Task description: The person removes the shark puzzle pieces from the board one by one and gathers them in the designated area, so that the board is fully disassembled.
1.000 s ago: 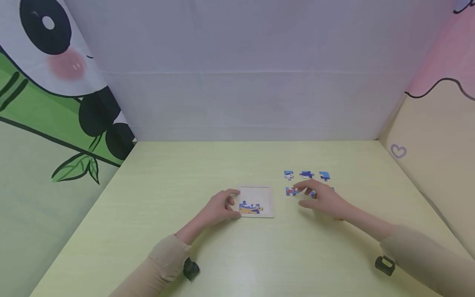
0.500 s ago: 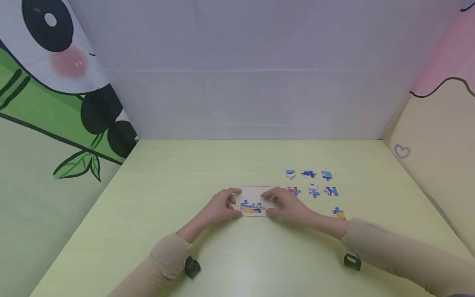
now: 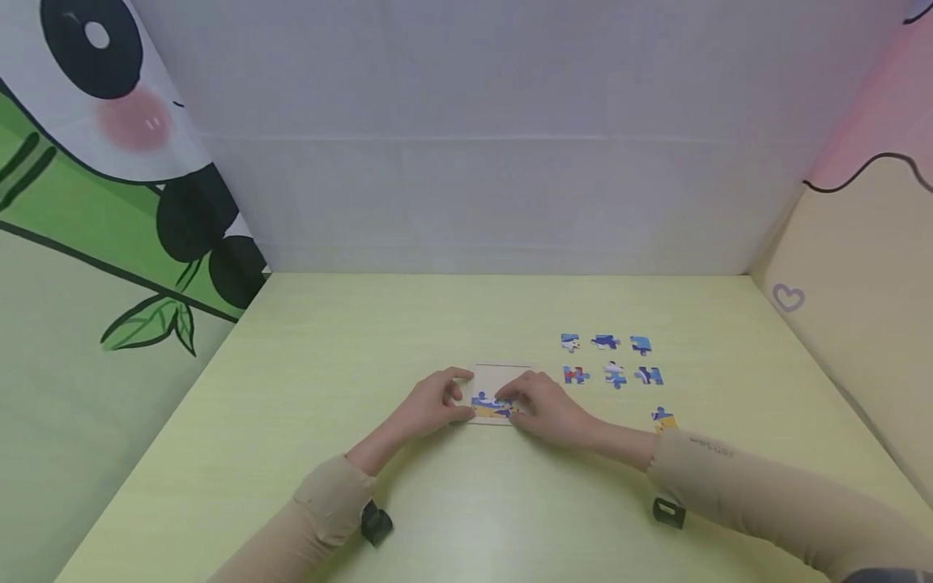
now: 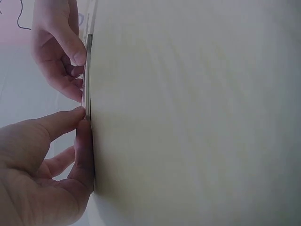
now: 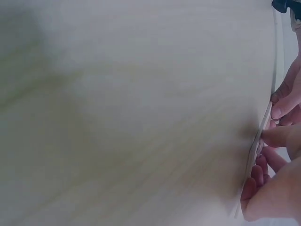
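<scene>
In the head view, a small pale puzzle tray (image 3: 490, 377) lies flat on the table. Joined blue and yellow jigsaw pieces (image 3: 481, 405) fill part of its near side. My left hand (image 3: 430, 405) holds the tray by its left edge, thumb and index finger spread along it. Over the tray's near right part is my right hand (image 3: 550, 411), thumb and fingertips about a jigsaw piece (image 3: 506, 410) that they partly cover. The left wrist view catches the tray's thin edge (image 4: 88, 80) edge-on, with fingers of both hands at it.
Right of the tray, several loose jigsaw pieces (image 3: 615, 374) lie in two rows on the table (image 3: 350, 324). Another piece (image 3: 662, 419) sits nearer, partly behind the right sleeve (image 3: 714, 461). A pale wall (image 3: 496, 202) stands at the table's back edge.
My right hand has come left from above the loose pieces to the tray, then a little further onto the pieces in it. My left hand stays at the tray's left edge.
</scene>
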Action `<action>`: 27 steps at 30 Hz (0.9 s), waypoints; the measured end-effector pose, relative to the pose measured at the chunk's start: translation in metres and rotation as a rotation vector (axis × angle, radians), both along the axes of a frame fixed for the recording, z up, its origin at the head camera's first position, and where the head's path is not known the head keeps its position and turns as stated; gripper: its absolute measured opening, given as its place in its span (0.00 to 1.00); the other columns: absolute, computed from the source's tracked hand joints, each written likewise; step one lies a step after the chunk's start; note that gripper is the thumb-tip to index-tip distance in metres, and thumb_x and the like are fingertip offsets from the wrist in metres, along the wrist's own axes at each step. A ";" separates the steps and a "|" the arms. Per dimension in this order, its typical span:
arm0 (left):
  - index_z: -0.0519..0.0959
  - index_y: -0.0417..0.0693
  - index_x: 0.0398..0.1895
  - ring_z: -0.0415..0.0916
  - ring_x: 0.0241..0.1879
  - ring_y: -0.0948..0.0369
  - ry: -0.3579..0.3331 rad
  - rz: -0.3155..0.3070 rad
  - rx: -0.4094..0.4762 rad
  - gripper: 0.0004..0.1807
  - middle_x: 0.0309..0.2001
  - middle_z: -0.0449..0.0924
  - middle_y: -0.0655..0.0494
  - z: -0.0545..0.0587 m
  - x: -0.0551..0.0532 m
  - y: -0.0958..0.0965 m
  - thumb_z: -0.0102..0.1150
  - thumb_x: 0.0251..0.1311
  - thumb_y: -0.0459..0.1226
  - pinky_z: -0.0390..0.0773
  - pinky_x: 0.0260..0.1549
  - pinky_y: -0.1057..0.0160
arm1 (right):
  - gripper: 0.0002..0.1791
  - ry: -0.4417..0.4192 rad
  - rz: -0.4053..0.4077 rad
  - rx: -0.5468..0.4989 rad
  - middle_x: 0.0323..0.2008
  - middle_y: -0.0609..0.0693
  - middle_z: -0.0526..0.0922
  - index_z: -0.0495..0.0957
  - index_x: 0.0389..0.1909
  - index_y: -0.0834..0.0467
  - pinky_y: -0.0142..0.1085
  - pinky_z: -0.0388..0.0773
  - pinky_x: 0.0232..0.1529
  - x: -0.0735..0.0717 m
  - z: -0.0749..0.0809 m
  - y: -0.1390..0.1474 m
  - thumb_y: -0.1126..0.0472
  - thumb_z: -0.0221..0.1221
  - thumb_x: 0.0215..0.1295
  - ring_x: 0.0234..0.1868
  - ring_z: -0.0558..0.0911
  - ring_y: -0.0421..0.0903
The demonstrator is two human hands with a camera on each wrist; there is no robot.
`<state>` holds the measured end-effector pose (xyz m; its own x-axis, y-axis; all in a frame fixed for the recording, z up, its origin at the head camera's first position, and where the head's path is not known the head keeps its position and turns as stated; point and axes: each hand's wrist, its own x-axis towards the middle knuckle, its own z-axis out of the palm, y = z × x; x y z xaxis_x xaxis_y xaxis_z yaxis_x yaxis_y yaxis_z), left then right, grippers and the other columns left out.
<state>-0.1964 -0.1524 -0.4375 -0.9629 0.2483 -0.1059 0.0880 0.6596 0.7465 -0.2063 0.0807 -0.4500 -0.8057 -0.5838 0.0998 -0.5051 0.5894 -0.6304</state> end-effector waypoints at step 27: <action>0.73 0.42 0.61 0.71 0.28 0.63 0.037 0.015 -0.040 0.31 0.35 0.76 0.51 0.005 0.000 0.004 0.71 0.51 0.32 0.72 0.28 0.68 | 0.19 -0.054 0.118 0.041 0.43 0.47 0.83 0.82 0.49 0.57 0.29 0.75 0.41 -0.015 0.016 -0.004 0.67 0.68 0.54 0.39 0.76 0.40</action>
